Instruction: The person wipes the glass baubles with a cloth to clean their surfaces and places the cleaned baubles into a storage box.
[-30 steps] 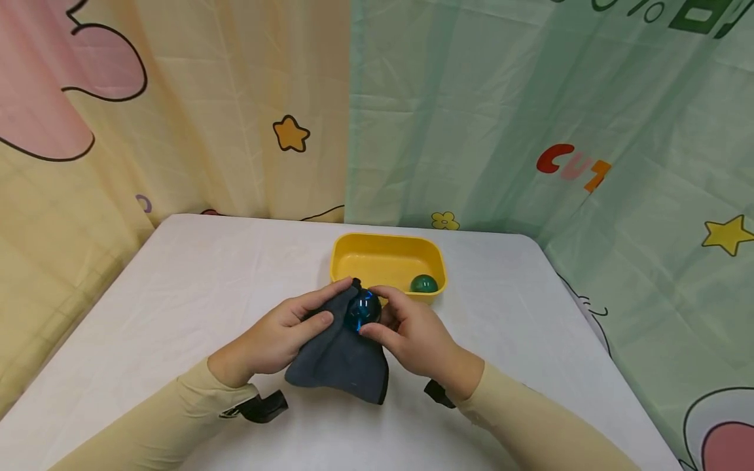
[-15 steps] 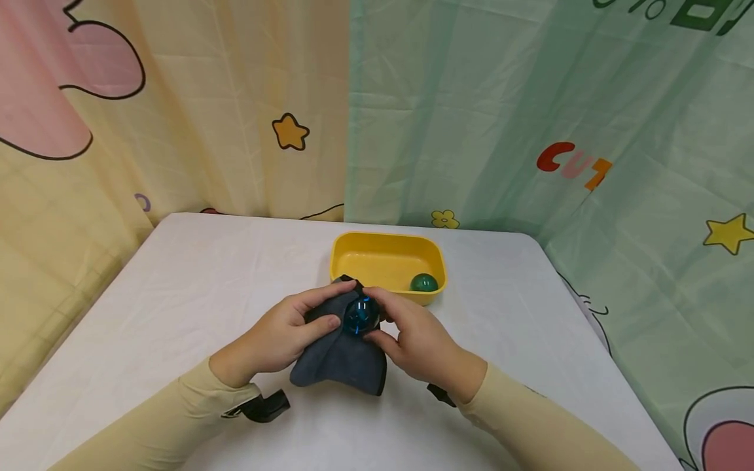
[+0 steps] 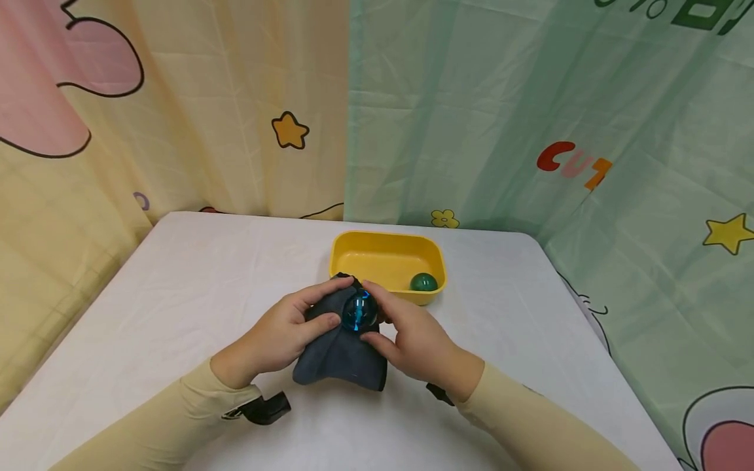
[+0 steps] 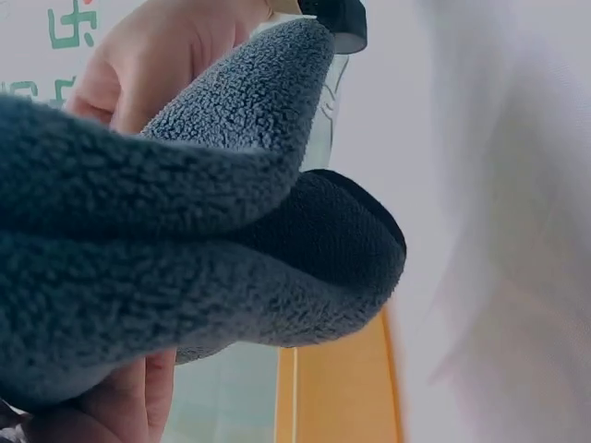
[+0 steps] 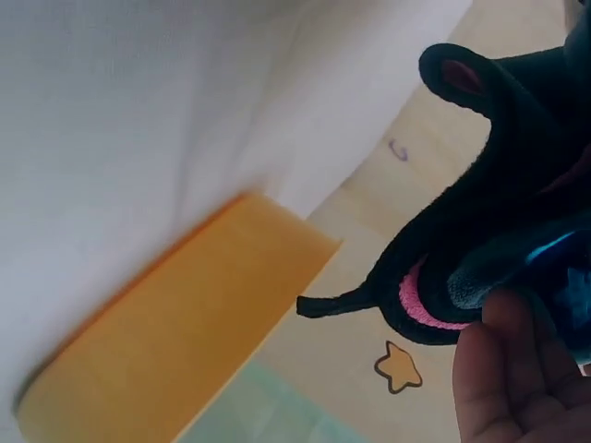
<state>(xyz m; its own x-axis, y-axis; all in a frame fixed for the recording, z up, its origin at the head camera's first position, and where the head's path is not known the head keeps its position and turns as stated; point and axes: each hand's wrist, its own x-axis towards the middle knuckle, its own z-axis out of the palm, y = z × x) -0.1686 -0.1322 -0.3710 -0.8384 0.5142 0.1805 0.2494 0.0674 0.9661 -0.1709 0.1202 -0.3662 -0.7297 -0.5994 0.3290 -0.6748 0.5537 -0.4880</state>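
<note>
A shiny dark blue glass ball (image 3: 360, 310) lies against a grey-blue cloth (image 3: 341, 363) held up over the table in the head view. My left hand (image 3: 283, 330) grips the cloth from the left, thumb on top of it beside the ball. From the right, my right hand (image 3: 409, 330) holds the ball between thumb and fingers. In the left wrist view the fuzzy cloth (image 4: 185, 231) hangs in thick folds and covers much of the hands. The right wrist view shows fingers (image 5: 517, 369) at the ball's edge and the cloth's dark rim with a loop.
Just beyond the hands stands a yellow tray (image 3: 383, 242) with a green ball (image 3: 423, 282) in its right front corner. A white cloth covers the table (image 3: 235, 261). Printed curtains (image 3: 235, 98) hang behind and at both sides.
The ball has turned and shifted slightly left between the fingers. The cloth's upper edge has moved up and left, and its lower edge has risen a little. The green ball stays put.
</note>
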